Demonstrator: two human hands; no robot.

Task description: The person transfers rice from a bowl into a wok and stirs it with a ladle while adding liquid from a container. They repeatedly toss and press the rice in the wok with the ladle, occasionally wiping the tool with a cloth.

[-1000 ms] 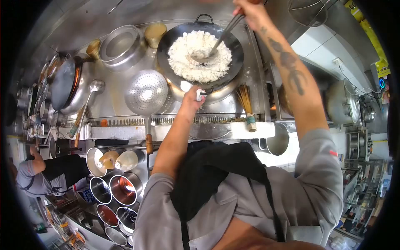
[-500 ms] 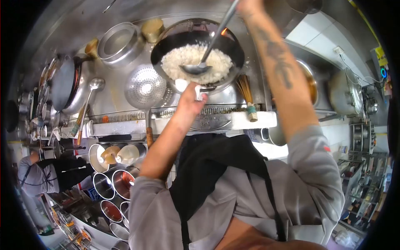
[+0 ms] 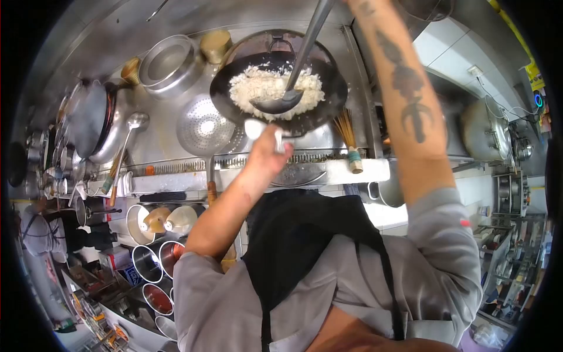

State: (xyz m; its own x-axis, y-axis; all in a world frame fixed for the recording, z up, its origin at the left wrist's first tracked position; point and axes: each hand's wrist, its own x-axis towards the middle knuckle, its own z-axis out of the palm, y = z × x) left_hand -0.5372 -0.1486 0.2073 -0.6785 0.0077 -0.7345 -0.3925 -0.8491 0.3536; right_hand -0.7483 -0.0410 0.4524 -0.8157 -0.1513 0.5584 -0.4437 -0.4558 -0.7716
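White rice (image 3: pixel 249 87) lies in a dark wok (image 3: pixel 221 88) at the top middle. My left hand (image 3: pixel 271 154) grips the wok's near handle through a white cloth (image 3: pixel 254 128). A long metal ladle (image 3: pixel 280 103) rests its bowl on the near part of the rice, its shaft slanting up to the right. The ladle's upper end and most of my right hand are cut off at the top edge, where only the wrist side shows, so its fingers are hidden.
A perforated strainer (image 3: pixel 204 124) lies left of the wok, below stacked metal bowls (image 3: pixel 166 63). A bamboo brush (image 3: pixel 352 146) stands to the right. Sauce pots (image 3: pixel 157 298) are at lower left, near another person (image 3: pixel 44 232).
The wok has tilted toward me, showing its far handle, and the rice has shifted. The ladle and my right forearm have moved slightly. The other person has shifted left.
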